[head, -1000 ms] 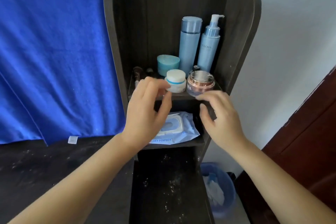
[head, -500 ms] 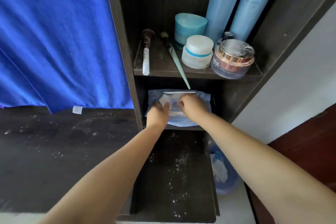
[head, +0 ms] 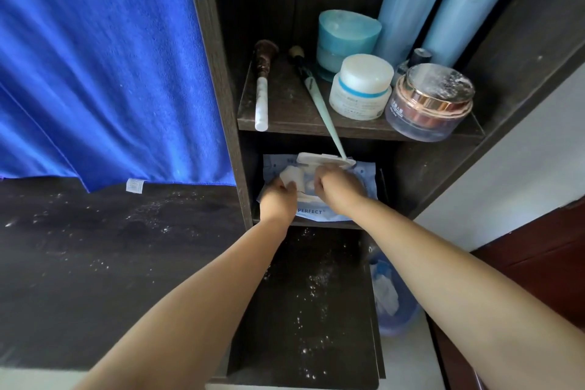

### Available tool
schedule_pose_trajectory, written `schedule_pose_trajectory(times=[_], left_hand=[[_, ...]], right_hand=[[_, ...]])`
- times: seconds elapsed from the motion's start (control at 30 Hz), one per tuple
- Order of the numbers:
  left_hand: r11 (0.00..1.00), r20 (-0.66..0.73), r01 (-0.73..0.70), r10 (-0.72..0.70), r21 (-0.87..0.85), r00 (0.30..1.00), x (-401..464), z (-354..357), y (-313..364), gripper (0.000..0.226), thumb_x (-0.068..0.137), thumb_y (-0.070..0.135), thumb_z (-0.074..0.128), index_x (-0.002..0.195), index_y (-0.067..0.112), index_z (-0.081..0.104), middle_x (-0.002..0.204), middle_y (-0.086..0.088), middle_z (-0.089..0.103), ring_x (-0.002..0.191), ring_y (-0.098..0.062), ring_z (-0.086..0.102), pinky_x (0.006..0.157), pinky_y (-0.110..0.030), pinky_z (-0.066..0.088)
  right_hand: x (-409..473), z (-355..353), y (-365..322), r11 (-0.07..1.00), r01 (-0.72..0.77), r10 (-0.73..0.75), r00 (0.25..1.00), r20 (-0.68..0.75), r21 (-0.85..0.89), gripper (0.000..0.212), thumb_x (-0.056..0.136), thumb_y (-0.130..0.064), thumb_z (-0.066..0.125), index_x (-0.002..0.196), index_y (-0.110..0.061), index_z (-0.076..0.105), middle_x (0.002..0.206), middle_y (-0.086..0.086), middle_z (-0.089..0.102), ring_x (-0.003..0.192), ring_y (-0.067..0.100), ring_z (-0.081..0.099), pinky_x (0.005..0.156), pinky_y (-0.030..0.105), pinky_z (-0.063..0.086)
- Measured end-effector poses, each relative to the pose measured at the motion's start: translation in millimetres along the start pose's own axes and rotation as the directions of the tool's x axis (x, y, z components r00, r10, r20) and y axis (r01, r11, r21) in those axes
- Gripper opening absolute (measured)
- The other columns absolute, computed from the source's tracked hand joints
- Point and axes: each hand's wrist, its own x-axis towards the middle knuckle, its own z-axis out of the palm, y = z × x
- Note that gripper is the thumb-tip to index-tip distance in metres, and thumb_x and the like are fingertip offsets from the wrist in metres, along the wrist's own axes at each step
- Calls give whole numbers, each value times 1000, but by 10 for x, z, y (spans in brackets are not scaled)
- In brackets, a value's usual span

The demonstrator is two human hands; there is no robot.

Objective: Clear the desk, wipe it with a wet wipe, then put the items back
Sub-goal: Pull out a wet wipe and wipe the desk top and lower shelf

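The left hand point(head: 278, 199) pinches a white wet wipe point(head: 292, 175) at the wipe pack point(head: 364, 176), whose lid point(head: 326, 160) stands open on the lower shelf point(head: 316, 224). The right hand point(head: 337, 188) presses the pack, fingers curled. Jars stand above; the dusty worktop point(head: 110, 256) lies left.

Blue towel point(head: 104, 57), white-speckled dark desk point(head: 104, 250)
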Motion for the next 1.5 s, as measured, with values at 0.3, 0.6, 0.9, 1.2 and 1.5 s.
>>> schedule_pose_trajectory(times=[0.3, 0.6, 0.9, 1.2, 1.5], left_hand=[[989, -18, 77, -79, -124, 997, 15, 11, 0, 28, 93, 18, 42, 112, 2, 54, 96, -15, 67, 90, -31, 61, 86, -40, 51], [957, 45, 104, -96, -270, 994, -97, -59, 34, 27, 96, 13, 38, 116, 1, 52, 85, -8, 63, 60, -10, 55, 60, -23, 48], [793, 190, 253, -176, -554, 966, -220, -102, 43, 32, 97, 8, 35, 126, -3, 45, 107, -22, 63, 91, -29, 65, 78, -32, 50], [921, 485, -237, 367, -309, 793, -1298, -643, -72, 30, 89, 42, 54, 110, 20, 58, 109, 4, 64, 101, -8, 60, 88, -25, 45], [1000, 503, 12, -3, -16, 864, -1280, -1379, -1265, 46, 86, 43, 54, 80, -1, 63, 77, -8, 59, 72, -20, 55, 69, -36, 47]], right_hand=[[-100, -222, 52, 937, 0, 3, 1000, -9, 350, 12, 92, -20, 48, 84, -13, 55, 72, 2, 54, 75, 25, 56, 66, 28, 42], [-528, -505, 80, 674, 102, 6, 990, -143, 732, 16, 95, -18, 43, 84, -16, 54, 77, -3, 54, 78, 9, 51, 75, 23, 40], [-886, -809, 80, 327, 146, 393, 877, -275, 934, 14, 88, -26, 42, 88, -22, 55, 93, 7, 61, 95, 26, 61, 88, 42, 52], [-1381, -734, -286, 782, 243, -68, 949, -309, 574, 10, 98, -22, 37, 103, -19, 46, 93, -3, 54, 84, 7, 51, 67, 11, 40], [-1420, 321, -747, 905, 213, -242, 970, 34, 369, 18, 98, -23, 33, 91, -9, 41, 64, -2, 45, 55, 11, 41, 53, 24, 32]])
